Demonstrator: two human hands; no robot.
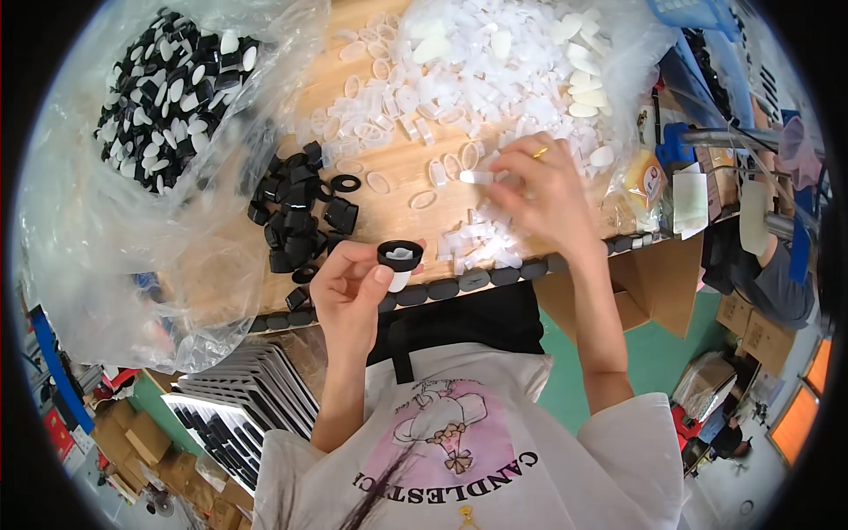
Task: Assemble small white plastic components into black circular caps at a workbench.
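My left hand (353, 287) holds a small black oval cap (399, 256) with a white insert in it, just above the table's front edge. My right hand (543, 190) reaches over the wooden table (402, 163) and pinches a small translucent white piece (475, 177) between its fingertips. A gold ring sits on one finger. Around that hand lie many loose translucent oval inserts (481, 243). A cluster of loose black caps (300, 212) lies left of centre on the table.
A clear plastic bag of assembled black-and-white caps (172, 93) lies at the far left. A heap of white pieces (503, 53) spills from another bag at the back. A row of black caps (459, 284) lines the front edge. Stacked trays (238, 397) stand below; cardboard boxes (649, 283) at right.
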